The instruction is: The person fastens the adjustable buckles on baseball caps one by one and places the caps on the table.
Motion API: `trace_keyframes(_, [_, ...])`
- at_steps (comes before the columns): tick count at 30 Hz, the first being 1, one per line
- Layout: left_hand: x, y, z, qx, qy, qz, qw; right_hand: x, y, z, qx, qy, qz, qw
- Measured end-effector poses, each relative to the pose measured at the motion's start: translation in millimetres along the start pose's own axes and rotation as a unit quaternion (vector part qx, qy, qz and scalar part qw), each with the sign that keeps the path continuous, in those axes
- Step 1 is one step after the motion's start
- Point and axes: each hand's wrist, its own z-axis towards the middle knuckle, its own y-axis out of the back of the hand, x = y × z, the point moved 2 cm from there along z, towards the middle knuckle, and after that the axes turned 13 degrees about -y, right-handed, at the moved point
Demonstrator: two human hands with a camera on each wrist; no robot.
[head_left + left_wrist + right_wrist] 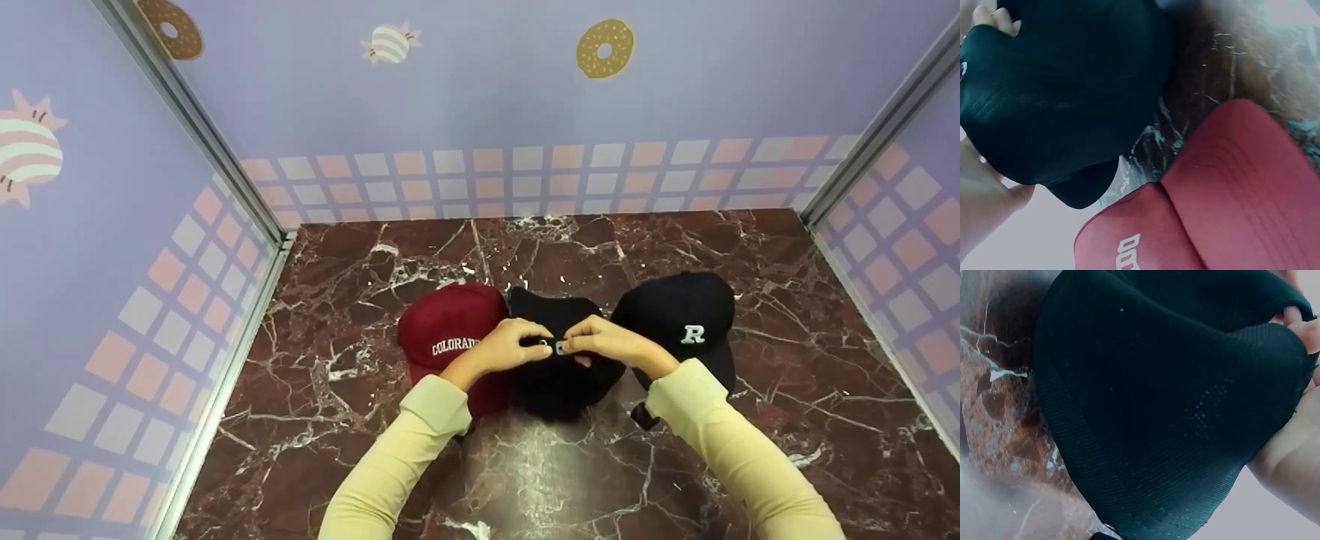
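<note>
A black cap (559, 386) lies in the middle of the surface, its brim away from me. My left hand (499, 349) pinches its near-side strap at the left, beside a small shiny metal piece. From the right, my right hand (611, 341) pinches the other strap end, where another small metal piece shows. The fingertips of both hands are close together. In the left wrist view the cap (1067, 95) hides part of the left hand (982, 197). In the right wrist view, fingers of the right hand (1286, 444) reach round the cap's edge (1157, 410).
A red cap (450, 315) with white COLORADO lettering stands to the left, against the black cap. At the right is a dark cap (675, 300) with a white R. Patterned walls (510, 90) enclose the brown marbled surface (337, 420) on the left, back and right.
</note>
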Motion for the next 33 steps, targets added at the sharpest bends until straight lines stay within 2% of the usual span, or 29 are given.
trace_keyframes(6, [-1.2, 1.7, 1.7, 0.016, 0.045, -0.071, 0.9963, -4, 1, 0.8, -0.005, -0.004, 0.008, 0.9999])
trace_keyframes(13, [1.4, 1.4, -1.5, 0.019, 0.068, -0.128, 0.9893, -24, 13, 3.7, -0.043, -0.007, 0.011, 0.9990])
trace_keyframes(15, [0.5, 1.7, -2.7, 0.017, 0.075, -0.141, 0.9870, -27, 15, 2.9, -0.033, -0.012, -0.001, 0.9994])
trace_keyframes(22, [-26.7, 15.2, -3.1, 0.011, 0.083, -0.185, 0.9793, -24, 10, 1.6, -0.014, -0.058, -0.110, 0.9922])
trace_keyframes(24, [-27.8, 14.9, -2.0, 0.009, 0.087, -0.190, 0.9778, -21, 8, 2.4, -0.013, -0.065, -0.127, 0.9896])
trace_keyframes(27, [-19.9, 9.2, -0.9, 0.001, 0.091, -0.184, 0.9787, -19, 5, 5.0, 0.007, -0.066, -0.135, 0.9886])
trace_keyframes(30, [-9.4, 2.9, -0.3, -0.018, 0.094, -0.163, 0.9821, -20, 4, 8.1, 0.054, -0.059, -0.091, 0.9927])
trace_keyframes(33, [-3.8, -0.1, 0.6, -0.034, 0.092, -0.128, 0.9869, -26, 4, 10.3, 0.117, -0.058, 0.003, 0.9914])
